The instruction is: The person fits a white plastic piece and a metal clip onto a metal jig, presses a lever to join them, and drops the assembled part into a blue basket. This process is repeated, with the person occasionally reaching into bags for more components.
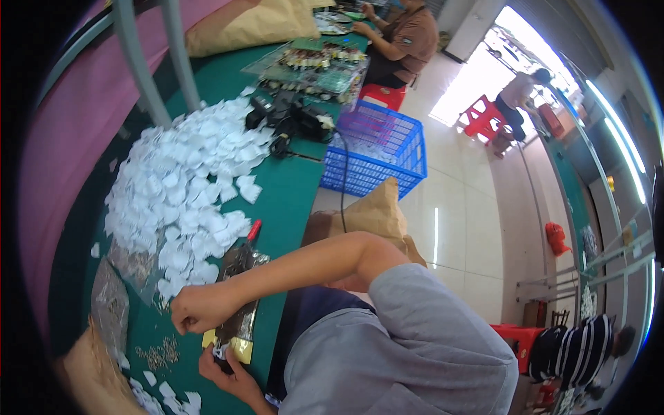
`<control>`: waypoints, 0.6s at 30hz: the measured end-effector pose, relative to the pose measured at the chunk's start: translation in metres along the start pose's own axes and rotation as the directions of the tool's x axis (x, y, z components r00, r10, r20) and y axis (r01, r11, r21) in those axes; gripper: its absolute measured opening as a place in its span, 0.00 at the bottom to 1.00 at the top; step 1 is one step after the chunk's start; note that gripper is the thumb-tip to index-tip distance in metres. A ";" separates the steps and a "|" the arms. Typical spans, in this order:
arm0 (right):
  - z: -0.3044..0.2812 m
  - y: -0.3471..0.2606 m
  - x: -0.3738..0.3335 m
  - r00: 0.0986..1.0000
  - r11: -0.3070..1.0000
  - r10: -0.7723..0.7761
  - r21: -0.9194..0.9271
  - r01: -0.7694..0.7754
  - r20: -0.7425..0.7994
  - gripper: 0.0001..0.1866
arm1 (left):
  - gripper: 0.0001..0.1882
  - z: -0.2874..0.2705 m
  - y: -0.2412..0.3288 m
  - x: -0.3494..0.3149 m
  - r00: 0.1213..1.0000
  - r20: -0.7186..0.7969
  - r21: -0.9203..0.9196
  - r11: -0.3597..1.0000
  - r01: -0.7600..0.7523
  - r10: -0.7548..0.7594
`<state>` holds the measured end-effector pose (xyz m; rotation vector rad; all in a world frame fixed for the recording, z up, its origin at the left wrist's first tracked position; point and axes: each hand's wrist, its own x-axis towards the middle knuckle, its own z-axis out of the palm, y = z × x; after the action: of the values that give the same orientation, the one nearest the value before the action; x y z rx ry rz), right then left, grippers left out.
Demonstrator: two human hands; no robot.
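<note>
My right hand reaches across the table, its fingers curled together beside the heap of white pieces. Whatever its fingertips hold, if anything, is hidden. Below it, my left hand pinches a small white piece at the end of a dark fixture with yellow blocks. Small loose metal-coloured parts lie scattered to the left of both hands. A large heap of thin, curved white pieces spreads over the green table. Near my right forearm lies a tool with a red handle.
Clear plastic bags and a brown paper sack lie at the left. Black adapters with cords sit beyond the heap. A blue crate stands beside the table. Other people work farther off, one at the table's far end.
</note>
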<state>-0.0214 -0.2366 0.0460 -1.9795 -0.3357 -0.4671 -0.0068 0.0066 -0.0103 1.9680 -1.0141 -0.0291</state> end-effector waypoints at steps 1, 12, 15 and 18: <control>-0.003 -0.010 -0.007 1.000 0.999 -0.016 0.037 0.016 -0.002 0.10 | 0.21 -0.001 -0.003 -0.004 1.000 -0.021 0.028 0.999 -0.019 0.020; -0.013 -0.062 -0.046 0.984 0.959 0.176 -0.227 -0.171 0.003 0.14 | 0.21 0.013 0.030 0.009 0.997 -0.076 -0.072 0.997 0.020 -0.026; -0.001 -0.058 -0.041 0.981 0.957 0.188 -0.231 -0.174 0.043 0.16 | 0.20 0.010 0.024 0.011 0.995 -0.089 -0.085 0.996 0.032 -0.040; 0.005 -0.058 -0.037 0.978 0.943 0.201 -0.280 -0.179 0.050 0.15 | 0.20 0.010 0.023 0.011 0.995 -0.089 -0.111 0.993 0.042 -0.052</control>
<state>-0.0781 -0.2080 0.0731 -2.2787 -0.1294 -0.3255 -0.0180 -0.0132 0.0042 1.8766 -0.8884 -0.0194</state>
